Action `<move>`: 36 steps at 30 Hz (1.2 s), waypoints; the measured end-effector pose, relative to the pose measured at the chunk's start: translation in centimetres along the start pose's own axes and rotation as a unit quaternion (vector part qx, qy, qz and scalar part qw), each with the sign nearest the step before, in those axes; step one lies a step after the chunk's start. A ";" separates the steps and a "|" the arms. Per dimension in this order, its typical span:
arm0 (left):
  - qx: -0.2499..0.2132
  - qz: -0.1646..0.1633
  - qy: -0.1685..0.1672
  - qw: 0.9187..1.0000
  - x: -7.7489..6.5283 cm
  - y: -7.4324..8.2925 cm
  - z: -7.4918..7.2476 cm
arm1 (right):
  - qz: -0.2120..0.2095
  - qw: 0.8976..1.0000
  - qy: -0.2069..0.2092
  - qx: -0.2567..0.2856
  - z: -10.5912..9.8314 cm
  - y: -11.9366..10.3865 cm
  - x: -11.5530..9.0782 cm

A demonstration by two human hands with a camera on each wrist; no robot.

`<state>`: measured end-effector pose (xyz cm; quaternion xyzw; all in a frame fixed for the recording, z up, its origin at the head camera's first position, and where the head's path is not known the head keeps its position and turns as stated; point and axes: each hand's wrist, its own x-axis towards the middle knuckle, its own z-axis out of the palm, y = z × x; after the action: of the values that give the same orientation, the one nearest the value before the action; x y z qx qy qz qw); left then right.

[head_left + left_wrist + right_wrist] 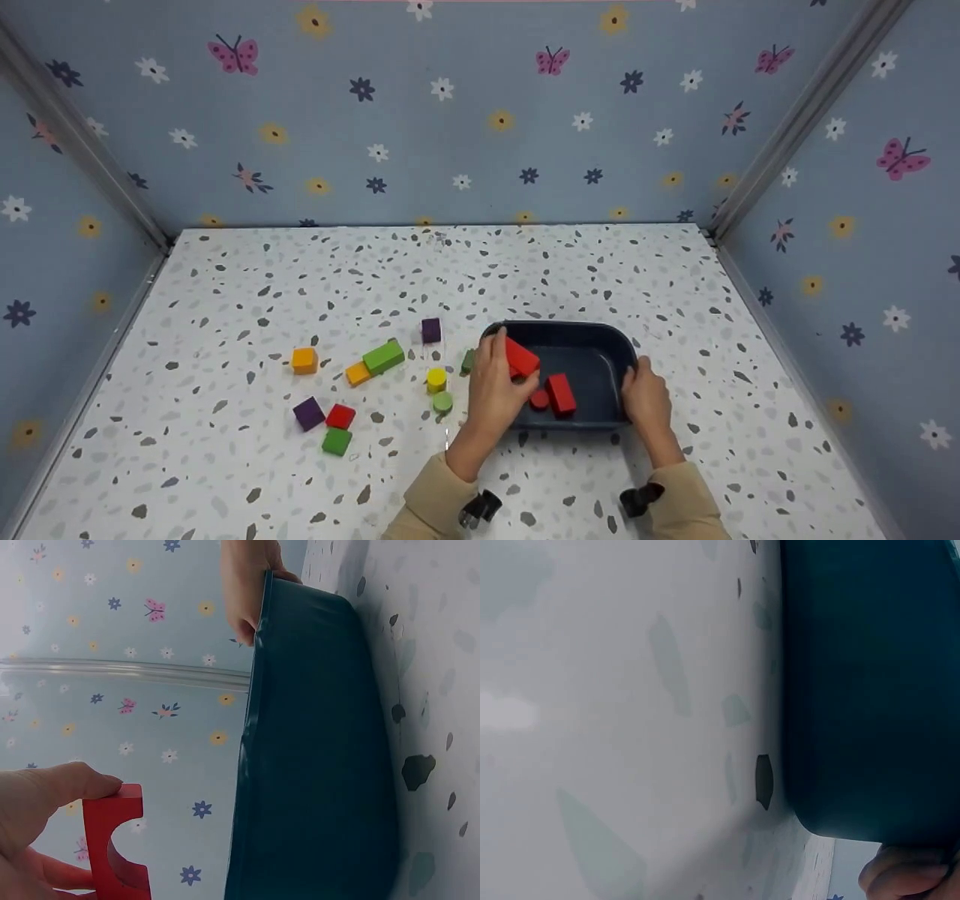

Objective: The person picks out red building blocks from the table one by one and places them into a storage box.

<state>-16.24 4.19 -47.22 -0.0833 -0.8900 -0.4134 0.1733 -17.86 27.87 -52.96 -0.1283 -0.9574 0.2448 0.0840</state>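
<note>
Here, L fingers point(489, 356) pinch arch-notched red block point(523, 357) — R fingers point(643, 369) curled on round-cornered dk-blue tray point(592, 369).

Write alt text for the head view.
A person's left hand holds a red block over a dark blue tray that the right hand grips. Two red pieces lie in the tray; more coloured blocks lie to its left.

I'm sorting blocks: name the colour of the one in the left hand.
Red; the notched block shows best in the left wrist view.
</note>
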 end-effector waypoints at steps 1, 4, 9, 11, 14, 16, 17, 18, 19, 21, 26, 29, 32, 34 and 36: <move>0.002 0.001 -0.003 1.000 0.0 0.1 0.2 | -0.001 1.000 0.000 0.000 0.0 0.0 0.0; 0.002 -0.001 -0.010 1.000 0.0 0.5 1.0 | 0.003 1.000 -0.006 0.001 0.0 0.0 0.0; -0.004 -0.008 -0.017 1.000 -0.1 0.8 2.2 | 0.012 1.000 -0.014 0.000 -0.1 0.0 0.0; -0.001 -0.007 -0.020 1.000 -0.2 0.9 2.6 | 0.013 1.000 -0.014 0.000 -0.1 -0.1 0.0; 0.003 -0.005 -0.028 1.000 -0.2 1.0 3.2 | 0.012 1.000 -0.010 -0.001 0.0 -0.1 0.1; 0.005 -0.006 -0.033 0.999 -0.1 1.0 3.7 | 0.010 1.000 -0.007 -0.002 0.0 -0.1 0.0; 0.005 -0.006 -0.035 0.999 -0.1 1.0 3.9 | 0.010 1.000 -0.004 -0.001 0.0 -0.1 0.1; 0.006 -0.006 -0.036 0.999 0.0 1.0 4.2 | 0.008 1.000 -0.001 -0.001 0.0 -0.1 0.0; 0.004 -0.007 -0.038 0.999 0.0 1.0 4.4 | 0.007 1.000 0.001 0.000 0.0 0.0 0.0; 0.009 -0.010 -0.041 0.999 0.1 1.1 4.9 | 0.005 1.000 0.005 0.001 0.0 0.0 0.0; 0.029 -0.018 -0.054 0.998 0.4 1.6 5.9 | 0.002 1.000 0.007 0.000 0.0 0.0 0.1; 0.040 -0.018 -0.065 0.997 0.5 1.8 6.5 | 0.006 1.000 0.002 -0.001 0.1 0.0 0.1; 0.049 -0.020 -0.075 0.996 0.5 2.0 7.0 | 0.006 1.000 0.003 -0.003 0.1 -0.1 0.0; 0.051 -0.023 -0.078 0.995 0.6 2.2 7.3 | 0.004 1.000 0.005 -0.004 0.0 -0.1 -0.1; 0.055 -0.024 -0.078 0.995 0.6 2.3 7.6 | 0.000 1.000 0.008 -0.005 0.0 -0.1 -0.1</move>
<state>-18.00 11.48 -49.94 -0.0842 -0.9240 -0.3599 0.0977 -17.79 27.82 -52.91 -0.1301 -0.9579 0.2393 0.0909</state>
